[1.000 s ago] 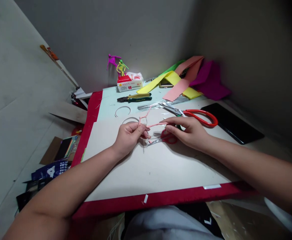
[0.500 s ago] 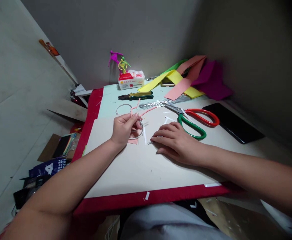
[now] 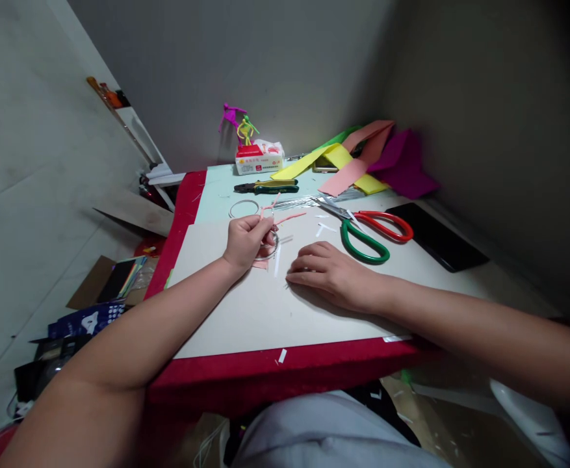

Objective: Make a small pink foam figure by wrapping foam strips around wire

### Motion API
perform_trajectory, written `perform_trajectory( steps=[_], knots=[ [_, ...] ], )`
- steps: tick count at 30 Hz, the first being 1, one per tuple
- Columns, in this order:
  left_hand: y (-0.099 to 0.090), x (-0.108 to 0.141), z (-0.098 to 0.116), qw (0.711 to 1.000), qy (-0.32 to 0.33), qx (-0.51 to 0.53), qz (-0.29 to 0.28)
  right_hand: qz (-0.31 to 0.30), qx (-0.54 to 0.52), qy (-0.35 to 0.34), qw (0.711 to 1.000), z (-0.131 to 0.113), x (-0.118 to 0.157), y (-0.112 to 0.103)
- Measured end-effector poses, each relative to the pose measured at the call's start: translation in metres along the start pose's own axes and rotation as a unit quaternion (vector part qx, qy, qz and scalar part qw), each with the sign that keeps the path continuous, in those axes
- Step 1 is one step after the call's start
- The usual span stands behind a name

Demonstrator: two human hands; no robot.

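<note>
My left hand (image 3: 249, 242) is closed in a pinch on a pink paper-wrapped wire figure (image 3: 290, 217), whose thin limbs stick out above and to the right of the fingers. Just below those fingers, a metal ring (image 3: 275, 247) and a scrap of pink paper (image 3: 260, 264) lie partly hidden. My right hand (image 3: 326, 273) rests low on the pale board (image 3: 236, 328), fingers bent and drawn together. By its fingertips a tiny thin dark tip shows, too small to name. Scissors (image 3: 365, 242) with one red and one green handle lie open beyond this hand.
Pliers (image 3: 268, 186), a wire coil (image 3: 244, 208) and a bundle of thin wires (image 3: 304, 201) lie behind the hands. Farther back are a tissue pack (image 3: 259, 159), small paper-wrapped figures (image 3: 246, 130) and yellow crepe paper (image 3: 309, 160). A black phone (image 3: 438, 234) lies right.
My right hand has slid slightly left, its fingers drawing closer together over the thin thing. My left hand keeps its pinch on the pink figure. The view has shifted a little.
</note>
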State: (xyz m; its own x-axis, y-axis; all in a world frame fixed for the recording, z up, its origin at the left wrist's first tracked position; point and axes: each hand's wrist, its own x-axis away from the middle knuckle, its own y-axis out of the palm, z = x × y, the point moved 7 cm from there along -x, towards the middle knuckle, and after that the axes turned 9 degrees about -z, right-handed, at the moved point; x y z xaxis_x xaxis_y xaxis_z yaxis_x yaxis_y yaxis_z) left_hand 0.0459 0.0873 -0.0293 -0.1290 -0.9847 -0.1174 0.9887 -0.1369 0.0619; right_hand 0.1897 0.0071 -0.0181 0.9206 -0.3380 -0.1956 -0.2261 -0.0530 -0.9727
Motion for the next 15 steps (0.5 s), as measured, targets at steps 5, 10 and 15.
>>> perform_trajectory(
  steps=[5, 10, 15],
  knots=[
    [0.001, 0.002, 0.000, 1.000, -0.006, -0.008, -0.002, 0.005, -0.020, -0.011, 1.000, -0.002, 0.002, 0.001],
    [0.000, 0.003, -0.010, 0.998, -0.053, -0.027, -0.006, -0.012, -0.008, -0.020, 1.000, -0.004, 0.003, 0.005],
    [-0.001, 0.002, -0.014, 0.996, -0.083, -0.030, 0.001, -0.011, 0.009, 0.034, 0.999, 0.000, -0.006, 0.004]
  ],
)
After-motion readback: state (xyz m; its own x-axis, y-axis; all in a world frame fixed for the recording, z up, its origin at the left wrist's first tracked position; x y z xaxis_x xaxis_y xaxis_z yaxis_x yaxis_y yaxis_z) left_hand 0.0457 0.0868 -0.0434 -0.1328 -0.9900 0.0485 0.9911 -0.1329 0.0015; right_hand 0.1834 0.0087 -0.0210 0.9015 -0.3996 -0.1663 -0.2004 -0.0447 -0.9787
